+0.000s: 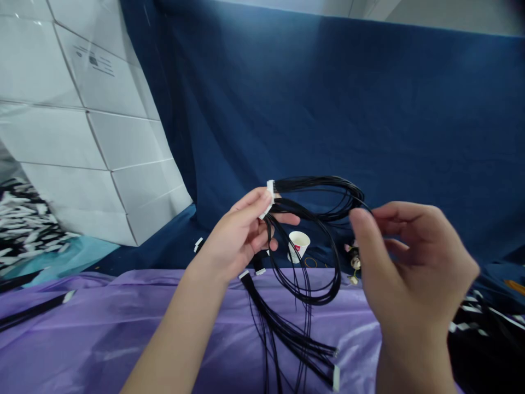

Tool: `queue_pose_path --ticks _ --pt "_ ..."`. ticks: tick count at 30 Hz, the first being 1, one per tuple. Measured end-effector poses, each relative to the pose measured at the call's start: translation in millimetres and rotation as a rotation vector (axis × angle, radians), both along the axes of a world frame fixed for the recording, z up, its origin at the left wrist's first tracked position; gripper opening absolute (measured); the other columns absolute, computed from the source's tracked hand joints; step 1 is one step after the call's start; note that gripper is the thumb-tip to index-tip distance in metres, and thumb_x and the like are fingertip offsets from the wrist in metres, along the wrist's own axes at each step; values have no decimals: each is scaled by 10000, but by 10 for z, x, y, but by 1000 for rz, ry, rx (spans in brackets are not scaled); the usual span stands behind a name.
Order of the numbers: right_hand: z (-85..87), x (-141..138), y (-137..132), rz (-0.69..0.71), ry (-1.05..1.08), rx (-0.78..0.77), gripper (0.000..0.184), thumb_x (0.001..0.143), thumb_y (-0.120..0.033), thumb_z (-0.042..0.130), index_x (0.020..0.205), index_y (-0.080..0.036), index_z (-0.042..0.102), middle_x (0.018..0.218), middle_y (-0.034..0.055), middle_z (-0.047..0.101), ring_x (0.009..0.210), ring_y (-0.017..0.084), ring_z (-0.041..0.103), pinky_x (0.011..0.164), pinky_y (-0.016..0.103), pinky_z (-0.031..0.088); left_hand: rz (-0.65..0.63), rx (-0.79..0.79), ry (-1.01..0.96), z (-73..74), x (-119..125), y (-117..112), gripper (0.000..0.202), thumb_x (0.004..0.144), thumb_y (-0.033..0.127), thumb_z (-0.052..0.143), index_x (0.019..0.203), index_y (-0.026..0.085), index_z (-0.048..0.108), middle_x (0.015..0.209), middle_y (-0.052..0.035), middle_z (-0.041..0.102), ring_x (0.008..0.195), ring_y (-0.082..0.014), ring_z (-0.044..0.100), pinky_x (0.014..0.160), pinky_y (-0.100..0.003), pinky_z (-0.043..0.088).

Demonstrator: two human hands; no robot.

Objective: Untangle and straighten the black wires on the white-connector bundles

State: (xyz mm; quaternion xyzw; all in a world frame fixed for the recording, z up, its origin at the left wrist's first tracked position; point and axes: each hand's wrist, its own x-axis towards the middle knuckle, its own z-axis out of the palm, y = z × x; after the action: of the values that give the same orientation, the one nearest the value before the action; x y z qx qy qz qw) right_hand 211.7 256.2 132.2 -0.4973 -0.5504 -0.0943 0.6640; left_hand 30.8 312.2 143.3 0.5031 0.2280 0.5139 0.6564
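My left hand (pixel 250 230) is closed on the white connector end of a black wire harness (pixel 334 257), thumb pressed over the connector (pixel 269 198). From there the thin black wires loop to the right, and some strands hang down. At the far bend of the upper loop, my right hand (pixel 410 257) pinches a wire between thumb and forefinger. Beneath them, another black wire harness (pixel 283 331) with white connectors lies on the purple cloth (pixel 164 328).
A white paper cup (pixel 298 246) stands behind the hands, with a rubber band (pixel 310 262) beside it. White boxes (pixel 135 137) are stacked at left, near a heap of white-ended harnesses (pixel 33 219). More harnesses (pixel 476 328) lie at right. A blue curtain (pixel 348 98) hangs behind.
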Motion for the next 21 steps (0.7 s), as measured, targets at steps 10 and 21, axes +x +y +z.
queue_pose_path --ticks 10,21 --pt "-86 14 249 566 20 -529 233 936 -352 576 817 -167 653 731 21 602 644 127 530 572 239 436 -16 12 -69 -5 6 -23 212 984 365 549 886 196 466 816 -39 739 377 0 342 476 -148 449" --pt "-131 -266 312 813 185 -424 226 860 -379 664 774 -171 683 585 -28 499 496 76 412 440 191 340 -95 -34 -146 -6 61 -30 155 953 325 584 888 198 525 717 45 650 345 -2 349 415 -152 428"
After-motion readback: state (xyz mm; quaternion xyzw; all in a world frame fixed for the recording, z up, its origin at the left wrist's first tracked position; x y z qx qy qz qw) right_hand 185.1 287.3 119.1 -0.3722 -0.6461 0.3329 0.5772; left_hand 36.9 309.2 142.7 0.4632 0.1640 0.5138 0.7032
